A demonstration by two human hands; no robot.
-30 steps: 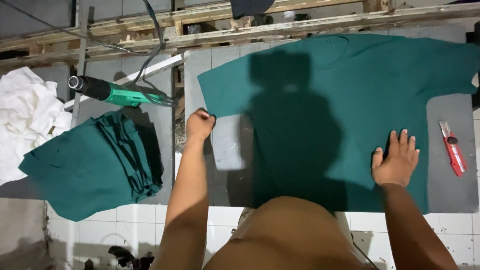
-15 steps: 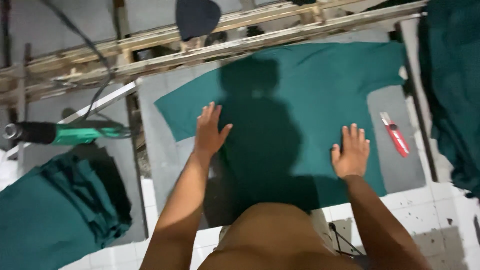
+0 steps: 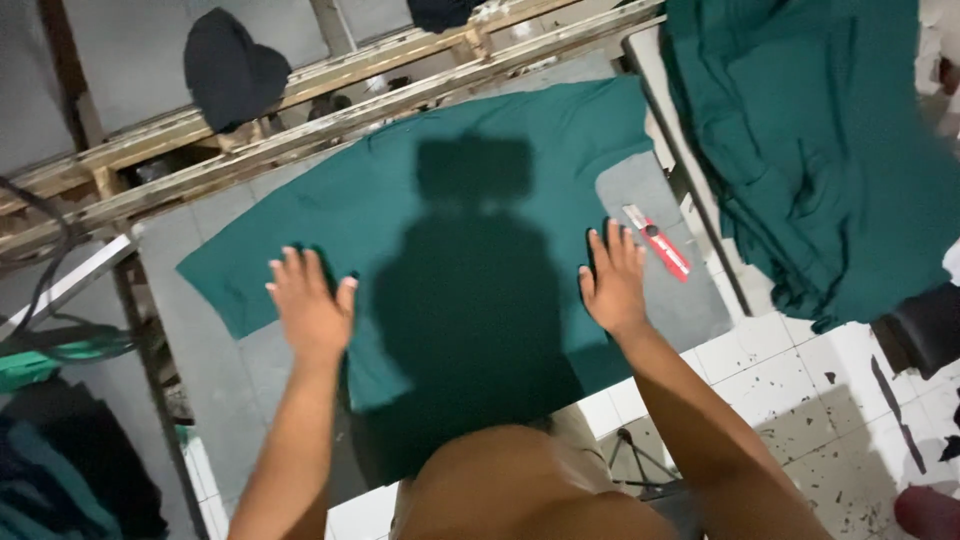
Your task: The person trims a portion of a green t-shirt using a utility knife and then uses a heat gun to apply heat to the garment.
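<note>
Both palms flat, fingers spread, gripping nothing: left hand (image 3: 312,312) and right hand (image 3: 614,282) press the green garment (image 3: 480,230), whose long axis runs between them, cutter (image 3: 657,241) just right of the right hand.

A grey table (image 3: 215,330) carries a spread green shirt (image 3: 470,210). A red box cutter (image 3: 657,241) lies beside it on the table's right part.

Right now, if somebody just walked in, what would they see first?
A big green cloth piece spread flat on the grey table, with the person's dark shadow across its middle. The left hand and right hand lie flat on it, fingers spread. A red utility knife lies just right of the right hand, and a heap of green fabric fills the upper right.
</note>
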